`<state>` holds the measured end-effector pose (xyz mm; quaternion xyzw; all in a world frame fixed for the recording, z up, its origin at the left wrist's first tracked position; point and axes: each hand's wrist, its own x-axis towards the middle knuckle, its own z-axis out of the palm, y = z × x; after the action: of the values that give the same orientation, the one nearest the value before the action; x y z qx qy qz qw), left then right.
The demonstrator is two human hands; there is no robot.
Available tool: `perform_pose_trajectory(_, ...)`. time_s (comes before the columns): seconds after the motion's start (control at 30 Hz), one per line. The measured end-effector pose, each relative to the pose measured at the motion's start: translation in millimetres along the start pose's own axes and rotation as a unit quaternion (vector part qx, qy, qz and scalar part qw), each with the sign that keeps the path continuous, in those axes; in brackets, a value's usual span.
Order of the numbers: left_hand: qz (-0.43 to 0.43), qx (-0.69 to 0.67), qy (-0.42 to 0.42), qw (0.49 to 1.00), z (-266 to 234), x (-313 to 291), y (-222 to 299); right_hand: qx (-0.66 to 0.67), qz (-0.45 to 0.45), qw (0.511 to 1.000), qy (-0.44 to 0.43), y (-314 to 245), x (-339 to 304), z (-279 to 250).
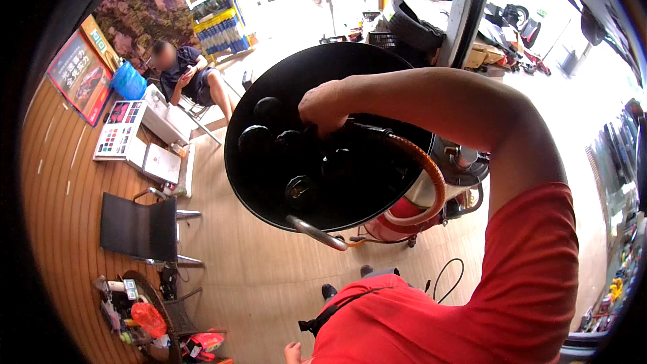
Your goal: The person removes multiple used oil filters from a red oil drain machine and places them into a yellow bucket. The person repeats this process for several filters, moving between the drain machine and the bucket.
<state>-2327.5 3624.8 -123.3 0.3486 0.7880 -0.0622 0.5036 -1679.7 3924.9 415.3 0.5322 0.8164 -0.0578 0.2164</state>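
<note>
My right hand (pixel 325 108) reaches down into a wide round black pan (pixel 259 209), its fingers curled together. What they hold, if anything, is lost in the dark. Beside it a dark fitting joins an orange-brown hose (pixel 431 168) that curves over the pan's right rim. Several dark rounded pieces lie in the pan, among them one with a glossy top (pixel 255 139) and one nearer the front (pixel 300 190). A metal tube handle (pixel 315 232) sticks out at the front rim. My left hand (pixel 293 352) hangs low at the bottom edge, partly hidden, fingers curled with nothing visible in them.
Under the pan stands a red tank (pixel 391 224) with a metal cylinder. A black chair (pixel 139 227) is at the left, below a white cabinet (pixel 145 152). A seated person (pixel 185 74) is farther back. A tire (pixel 412 25) lies beyond the pan; a cable (pixel 450 280) loops across the floor.
</note>
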Motion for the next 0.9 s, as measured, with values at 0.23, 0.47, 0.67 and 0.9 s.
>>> perform_pose_trajectory(0.23,0.007,-0.038,0.014,0.999,2.8,-0.5,6.8,0.092,-0.025,0.988,0.122,-11.3,9.0,6.3)
perform_pose_trajectory(0.47,0.027,-0.078,-0.003,0.997,11.0,0.9,-10.0,0.108,0.076,0.984,0.12,-30.8,21.7,14.6)
perform_pose_trajectory(0.67,-0.002,-0.049,-0.041,0.998,16.9,0.6,-23.3,0.151,0.101,0.98,0.083,-24.8,27.1,8.0)
perform_pose_trajectory(0.9,0.013,-0.053,-0.019,0.998,15.3,-2.5,-31.5,0.158,0.22,0.951,0.147,12.5,38.0,6.2)
